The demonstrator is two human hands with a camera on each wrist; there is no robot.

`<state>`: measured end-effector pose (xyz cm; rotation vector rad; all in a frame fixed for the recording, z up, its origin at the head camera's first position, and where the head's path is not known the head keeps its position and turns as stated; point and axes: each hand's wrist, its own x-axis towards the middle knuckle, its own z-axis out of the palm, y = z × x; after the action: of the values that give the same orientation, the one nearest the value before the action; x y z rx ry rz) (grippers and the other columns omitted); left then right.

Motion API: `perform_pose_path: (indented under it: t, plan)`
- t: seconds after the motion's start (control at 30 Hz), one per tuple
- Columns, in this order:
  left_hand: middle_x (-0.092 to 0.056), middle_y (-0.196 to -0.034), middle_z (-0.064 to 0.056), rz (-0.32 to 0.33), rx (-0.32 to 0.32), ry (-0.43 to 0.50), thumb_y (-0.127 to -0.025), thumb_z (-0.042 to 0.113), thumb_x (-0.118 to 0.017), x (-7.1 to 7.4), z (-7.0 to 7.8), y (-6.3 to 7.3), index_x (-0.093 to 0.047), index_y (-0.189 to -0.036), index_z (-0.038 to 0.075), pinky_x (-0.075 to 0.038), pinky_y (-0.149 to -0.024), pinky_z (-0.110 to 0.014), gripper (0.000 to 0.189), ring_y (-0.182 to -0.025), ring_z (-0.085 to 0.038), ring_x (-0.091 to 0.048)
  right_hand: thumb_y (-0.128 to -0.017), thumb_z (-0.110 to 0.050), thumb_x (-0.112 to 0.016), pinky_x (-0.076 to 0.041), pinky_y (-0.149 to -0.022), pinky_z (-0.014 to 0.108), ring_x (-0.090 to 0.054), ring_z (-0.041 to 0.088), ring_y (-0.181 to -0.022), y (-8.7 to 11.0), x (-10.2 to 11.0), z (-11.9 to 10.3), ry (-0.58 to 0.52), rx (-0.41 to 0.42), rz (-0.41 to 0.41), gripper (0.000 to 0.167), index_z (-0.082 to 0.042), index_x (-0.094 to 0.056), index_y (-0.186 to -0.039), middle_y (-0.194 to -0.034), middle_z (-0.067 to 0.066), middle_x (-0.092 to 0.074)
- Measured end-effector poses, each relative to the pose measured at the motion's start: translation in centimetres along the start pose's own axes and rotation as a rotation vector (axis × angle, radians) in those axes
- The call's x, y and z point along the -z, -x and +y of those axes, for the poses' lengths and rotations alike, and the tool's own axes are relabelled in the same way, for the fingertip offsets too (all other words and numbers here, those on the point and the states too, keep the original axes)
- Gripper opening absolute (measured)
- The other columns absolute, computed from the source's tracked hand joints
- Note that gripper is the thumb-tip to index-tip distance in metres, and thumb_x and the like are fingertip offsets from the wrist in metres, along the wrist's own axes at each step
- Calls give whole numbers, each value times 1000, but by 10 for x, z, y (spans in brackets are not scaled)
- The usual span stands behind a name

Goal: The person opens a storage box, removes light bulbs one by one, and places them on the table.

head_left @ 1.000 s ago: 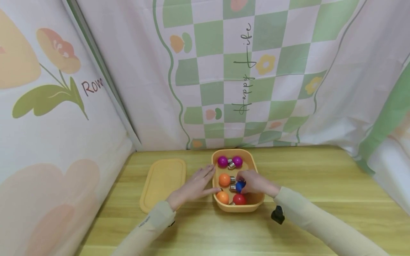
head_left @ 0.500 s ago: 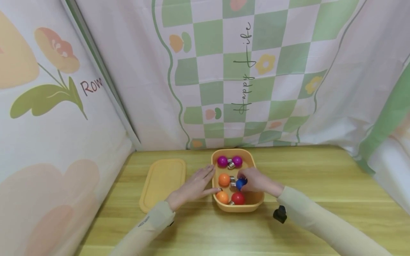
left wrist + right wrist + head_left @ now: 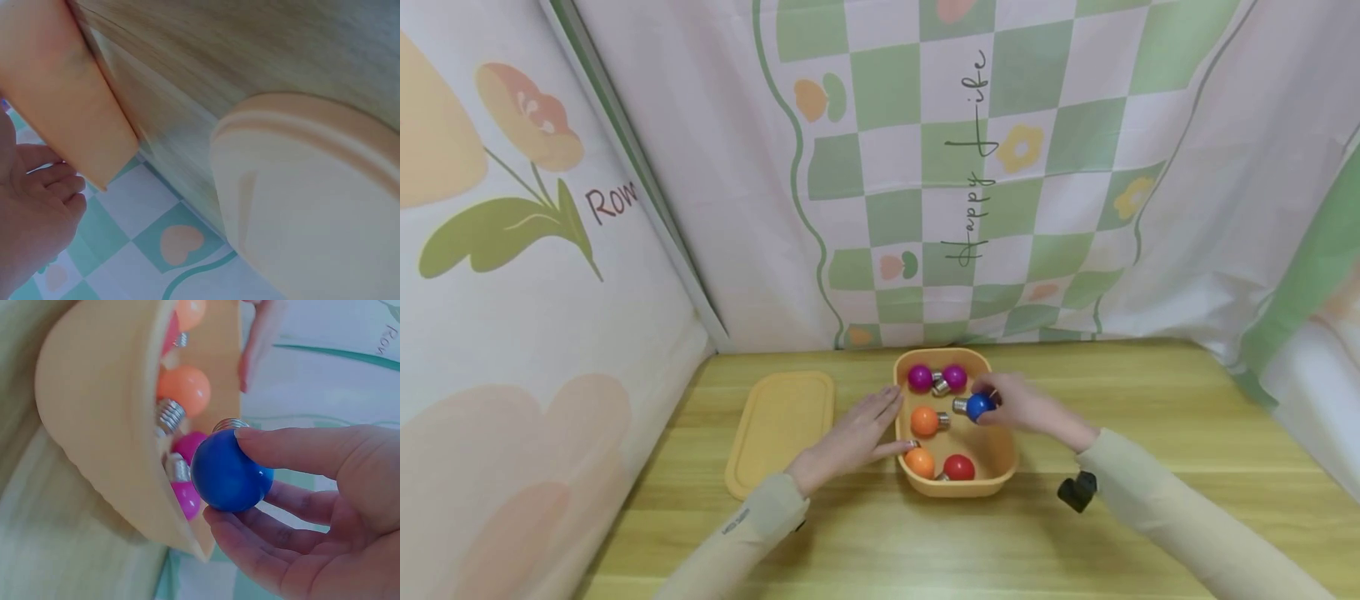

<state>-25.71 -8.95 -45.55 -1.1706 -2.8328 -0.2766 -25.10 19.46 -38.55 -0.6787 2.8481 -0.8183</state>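
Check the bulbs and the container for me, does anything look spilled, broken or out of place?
Nothing stands out: I see no spill or breakage. The right hand holds the blue bulb, the other five bulbs lie inside the container, and the yellow lid lies flat on the table.

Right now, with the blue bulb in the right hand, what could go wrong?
The right hand pinches the blue bulb by its round globe, so it could slip and drop into the box.
Moved carelessly, it might knock the purple bulbs, which lie close together.
The left hand rests at one side of the box; a bump on the opposite rim might slide it.
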Motion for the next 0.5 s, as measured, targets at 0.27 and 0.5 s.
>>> perform_pose_path:
  t: [0.27, 0.5]
  plan:
    - [-23, -164, -19, 16, 1, 8, -98, 57, -48, -4, -1, 0, -25, -155, 0, -22, -127, -42, 83, -153, -31, -26, -78, -6, -79, -62, -79, 48, -69, 39, -90, 3, 19, 15, 14, 38, 112, 35, 9, -64, -105, -101, 28, -69]
    - [-26, -162, -20, 46, -17, 0, -98, 54, -52, -4, -1, 1, -27, -154, -1, -26, -126, -44, 82, -151, -32, -29, -78, -6, -80, -62, -77, 48, -70, 41, -87, 6, 28, 37, -27, 16, 202, 38, 13, -63, -106, -101, 32, -68]
